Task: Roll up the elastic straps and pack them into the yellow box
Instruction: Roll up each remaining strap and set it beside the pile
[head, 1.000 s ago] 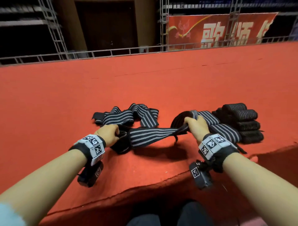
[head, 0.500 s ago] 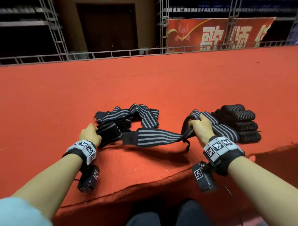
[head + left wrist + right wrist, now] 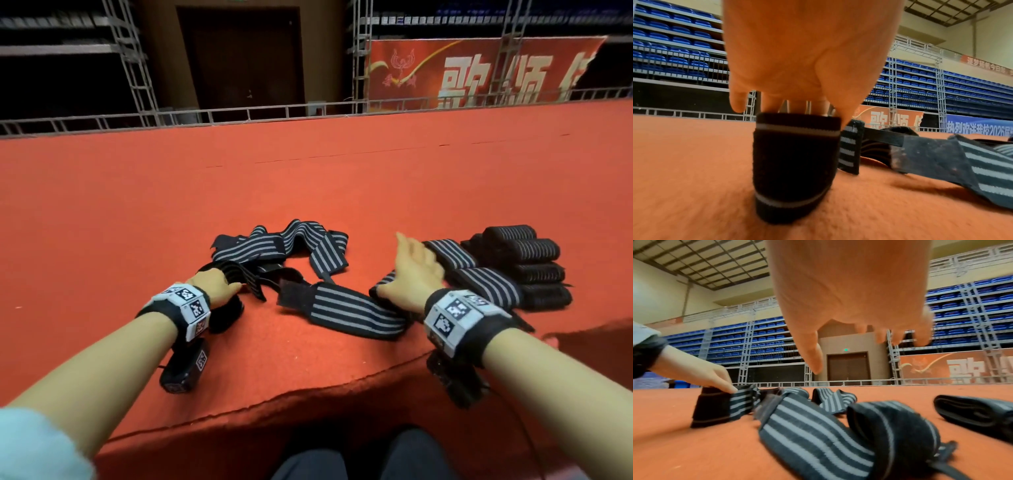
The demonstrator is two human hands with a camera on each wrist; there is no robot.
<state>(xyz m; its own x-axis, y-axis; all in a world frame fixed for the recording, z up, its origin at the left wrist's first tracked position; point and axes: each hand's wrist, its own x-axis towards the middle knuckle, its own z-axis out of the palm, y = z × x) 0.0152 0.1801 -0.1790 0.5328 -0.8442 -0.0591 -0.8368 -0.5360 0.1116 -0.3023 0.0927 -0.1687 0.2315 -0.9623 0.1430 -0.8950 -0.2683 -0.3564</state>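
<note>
left hand (image 3: 215,287) with fingers and thumb curled down onto the top of a partly rolled strap end (image 3: 795,162), which stands on edge on the red carpeted platform (image 3: 308,178) near its front edge. right hand (image 3: 412,274) held above the platform with fingers spread and relaxed, holding nothing. the unrolled length of the striped strap (image 3: 352,313) lies flat between the two hands. a loose heap of unrolled straps (image 3: 294,250) lies just behind it. finished rolls (image 3: 524,263) stacked side by side toward the right front edge. the yellow box appears in none of the views.
</note>
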